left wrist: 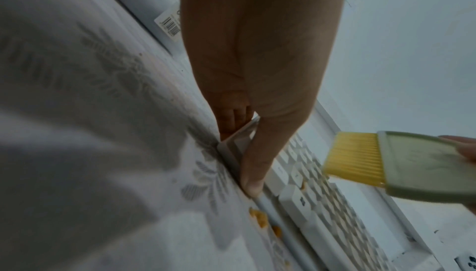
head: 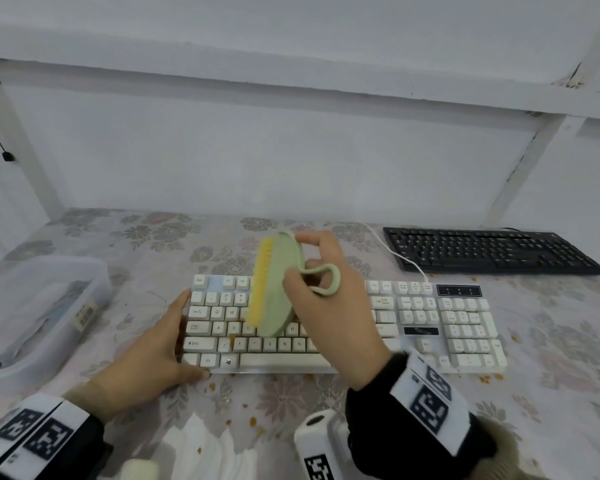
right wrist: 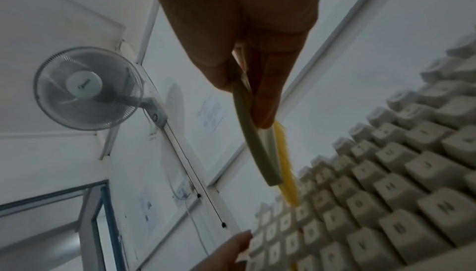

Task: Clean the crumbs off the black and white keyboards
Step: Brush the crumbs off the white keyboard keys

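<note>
Clear plastic box (head: 97,271) with grey tool (head: 32,337) inside

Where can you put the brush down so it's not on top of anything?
Bare cloth lies behind the white keyboard, between the plastic box and the black keyboard. The near edge is crowded: both hands, scattered crumbs.

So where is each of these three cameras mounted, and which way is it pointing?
Head: worn on the head, looking forward and down at the white keyboard, black keyboard and plastic box; both hands and sleeves show.
Left wrist: looks along the left hand, which grips the white keyboard's end on the flowered cloth.
Right wrist: looks along the right hand, tilted up at the wall fan.
Shared: all three show the green brush with yellow bristles over the white keys.
</note>
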A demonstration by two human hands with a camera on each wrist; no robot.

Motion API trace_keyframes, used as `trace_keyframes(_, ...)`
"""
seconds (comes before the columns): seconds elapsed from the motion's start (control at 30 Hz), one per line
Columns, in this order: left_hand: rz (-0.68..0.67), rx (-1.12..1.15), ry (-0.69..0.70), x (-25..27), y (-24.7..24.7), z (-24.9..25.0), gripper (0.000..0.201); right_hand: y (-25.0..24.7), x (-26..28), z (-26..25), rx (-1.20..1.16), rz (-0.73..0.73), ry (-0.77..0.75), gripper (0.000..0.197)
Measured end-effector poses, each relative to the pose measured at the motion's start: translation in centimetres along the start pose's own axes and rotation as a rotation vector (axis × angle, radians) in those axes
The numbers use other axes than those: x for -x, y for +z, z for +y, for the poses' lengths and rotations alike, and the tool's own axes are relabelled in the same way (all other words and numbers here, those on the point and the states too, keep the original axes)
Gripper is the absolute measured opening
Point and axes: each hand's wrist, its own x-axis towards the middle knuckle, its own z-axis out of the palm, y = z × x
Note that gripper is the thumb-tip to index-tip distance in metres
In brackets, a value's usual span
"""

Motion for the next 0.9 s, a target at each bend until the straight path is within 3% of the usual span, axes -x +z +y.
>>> trace_keyframes(0.53,0.001,0.016,-0.024,-0.2,-0.2,-0.6,0.112,1.7,2.6,1.4,0.099,-0.263,0.061,0.016)
trace_keyframes(0.63,-0.007,0.019,-0.007,-0.3,-0.1,-0.6,0.111,0.8,1.7,0.6,0.06,-0.218,0.073,0.016)
trace_keyframes(0.8,-0.004,0.001,0.009,-0.2,0.0,-0.2,0.109,0.5,-0.3,0.1,-0.022,-0.021,0.014,0.024)
trace_keyframes(0.9,-0.002,-0.01,0.006,-0.1,0.0,0.2,0.107,1.1,-0.4,0.9,0.008,-0.065,0.03,0.022)
